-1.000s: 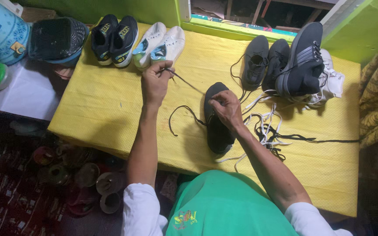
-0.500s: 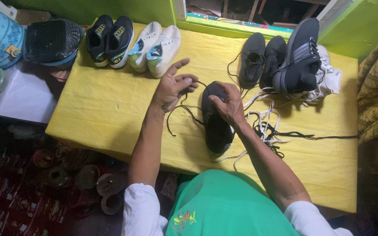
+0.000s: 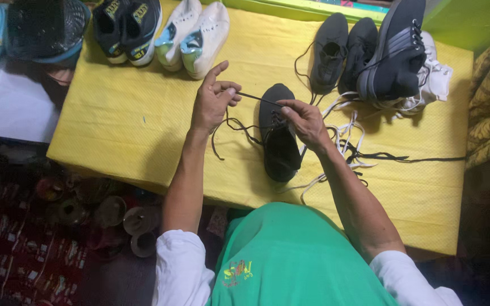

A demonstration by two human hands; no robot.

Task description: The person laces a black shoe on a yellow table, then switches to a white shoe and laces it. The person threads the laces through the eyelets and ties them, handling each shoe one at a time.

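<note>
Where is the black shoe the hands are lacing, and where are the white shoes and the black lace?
black shoe (image 3: pixel 282 156): head view, on its heel end.
white shoes (image 3: pixel 197 34): head view, where the pair meets.
black lace (image 3: pixel 253 98): head view, on the taut stretch between the hands.

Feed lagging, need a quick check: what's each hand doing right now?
Left hand: pinched shut on the black lace.
Right hand: closed on the same lace at the black shoe.
</note>
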